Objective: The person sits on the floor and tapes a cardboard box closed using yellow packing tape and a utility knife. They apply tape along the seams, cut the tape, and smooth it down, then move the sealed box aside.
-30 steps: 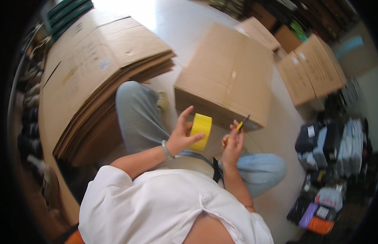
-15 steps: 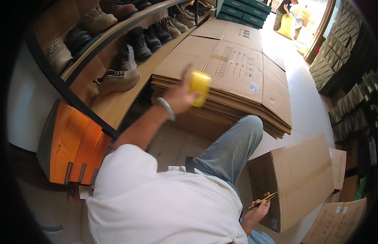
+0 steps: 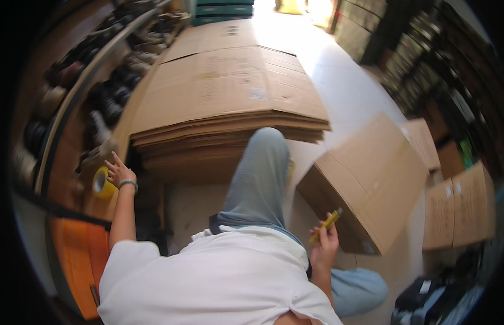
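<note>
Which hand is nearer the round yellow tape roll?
Left. The left hand is at the right edge of the yellow tape roll; the right hand is far to its right.

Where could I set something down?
Pale floor shows bare between the flattened cardboard stack and closed box; the stack's top looks free too. Crowded: the shoe shelf near the left hand and tape roll, and the dark bundles, lower right.

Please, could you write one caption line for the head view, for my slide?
Left hand at a yellow tape roll, right hand holding a yellow tool near a box.
</note>
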`<state>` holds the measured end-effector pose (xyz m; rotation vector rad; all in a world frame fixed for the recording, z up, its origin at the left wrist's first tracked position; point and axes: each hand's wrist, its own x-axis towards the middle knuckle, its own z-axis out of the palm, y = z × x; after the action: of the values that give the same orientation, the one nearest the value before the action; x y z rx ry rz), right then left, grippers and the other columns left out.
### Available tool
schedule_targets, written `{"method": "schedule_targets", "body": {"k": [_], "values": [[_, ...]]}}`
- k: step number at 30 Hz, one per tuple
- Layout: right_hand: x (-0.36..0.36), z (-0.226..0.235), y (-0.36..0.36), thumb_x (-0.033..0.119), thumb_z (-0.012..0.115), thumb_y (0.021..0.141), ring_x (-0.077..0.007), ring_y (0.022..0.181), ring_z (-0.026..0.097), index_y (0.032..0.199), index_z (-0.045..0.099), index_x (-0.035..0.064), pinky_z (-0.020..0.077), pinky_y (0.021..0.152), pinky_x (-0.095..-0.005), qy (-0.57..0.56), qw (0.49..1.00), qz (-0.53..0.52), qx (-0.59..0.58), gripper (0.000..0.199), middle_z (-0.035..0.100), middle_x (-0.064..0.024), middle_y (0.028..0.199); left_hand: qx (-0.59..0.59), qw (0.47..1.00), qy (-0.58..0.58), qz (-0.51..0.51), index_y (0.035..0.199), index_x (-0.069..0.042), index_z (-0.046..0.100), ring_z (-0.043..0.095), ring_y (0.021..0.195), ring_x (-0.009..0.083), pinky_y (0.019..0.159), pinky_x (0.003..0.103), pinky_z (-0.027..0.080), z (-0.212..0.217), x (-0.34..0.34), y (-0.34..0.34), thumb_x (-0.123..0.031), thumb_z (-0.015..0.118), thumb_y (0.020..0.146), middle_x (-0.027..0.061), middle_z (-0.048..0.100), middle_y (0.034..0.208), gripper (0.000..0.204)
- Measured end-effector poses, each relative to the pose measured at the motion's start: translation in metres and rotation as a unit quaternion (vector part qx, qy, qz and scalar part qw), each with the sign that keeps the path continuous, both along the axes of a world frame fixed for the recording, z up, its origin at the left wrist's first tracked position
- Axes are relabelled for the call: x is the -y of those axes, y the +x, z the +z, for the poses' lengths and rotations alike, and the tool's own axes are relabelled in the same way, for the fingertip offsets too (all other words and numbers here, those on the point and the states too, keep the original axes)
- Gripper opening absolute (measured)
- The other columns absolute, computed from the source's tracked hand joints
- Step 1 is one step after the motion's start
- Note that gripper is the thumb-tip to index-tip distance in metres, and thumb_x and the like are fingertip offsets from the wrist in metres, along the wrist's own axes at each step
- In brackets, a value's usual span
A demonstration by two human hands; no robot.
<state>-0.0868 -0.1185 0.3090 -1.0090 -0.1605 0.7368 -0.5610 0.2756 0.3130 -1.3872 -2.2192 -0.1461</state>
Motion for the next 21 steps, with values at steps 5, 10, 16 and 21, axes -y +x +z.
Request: {"method": "schedule_targets", "body": {"k": [5, 10, 16, 21], "values": [[-0.041, 0.037, -0.014, 0.003, 0.055, 0.091, -0.0203, 0.094, 0.061, 0.14, 0.033, 0.0109, 0.0524, 0.08, -0.0352, 0.016, 0.992, 0.116, 0.039, 0.054, 0.055, -0.0134, 0.116, 0.504, 0.612, -0.241, -0.56, 0.128, -0.005, 0.052, 0.05, 0.12, 0.0267, 0.101, 0.037, 0.039, 0.053, 0.116, 0.239, -0.026, 0.06, 0.091, 0.0145, 0.052, 0.129, 0.044], [-0.071, 0.052, -0.03, 0.007, 0.058, 0.091, -0.0146, 0.098, 0.059, 0.128, 0.045, 0.0082, 0.0496, 0.085, -0.0277, 0.105, 0.961, 0.228, 0.113, 0.039, 0.054, -0.0082, 0.119, 0.647, 0.287, -0.47, -0.527, 0.122, -0.002, 0.053, 0.059, 0.106, 0.0191, 0.087, 0.031, 0.049, 0.061, 0.202, 0.343, -0.032, 0.053, 0.096, 0.0114, 0.062, 0.112, 0.04], [-0.031, 0.011, 0.001, 0.013, 0.057, 0.091, -0.0144, 0.091, 0.062, 0.113, 0.062, 0.0022, 0.0492, 0.082, -0.0269, -0.234, 0.94, 0.11, 0.224, 0.025, 0.065, -0.0066, 0.1, 0.731, 0.462, -0.266, -0.425, 0.105, -0.002, 0.053, 0.064, 0.09, 0.0145, 0.075, 0.026, 0.05, 0.055, 0.103, 0.269, -0.037, 0.046, 0.099, 0.01, 0.065, 0.098, 0.036], [-0.01, -0.065, 0.051, 0.01, 0.052, 0.094, -0.0128, 0.089, 0.06, 0.114, 0.055, 0.0073, 0.0479, 0.073, -0.0258, -0.215, 0.976, -0.009, 0.038, 0.02, 0.061, -0.0035, 0.106, 0.466, 0.829, 0.165, -0.263, 0.113, -0.001, 0.047, 0.056, 0.099, 0.0368, 0.084, 0.044, 0.045, 0.026, -0.009, 0.111, -0.028, 0.053, 0.093, 0.0233, 0.056, 0.106, 0.034]]}}
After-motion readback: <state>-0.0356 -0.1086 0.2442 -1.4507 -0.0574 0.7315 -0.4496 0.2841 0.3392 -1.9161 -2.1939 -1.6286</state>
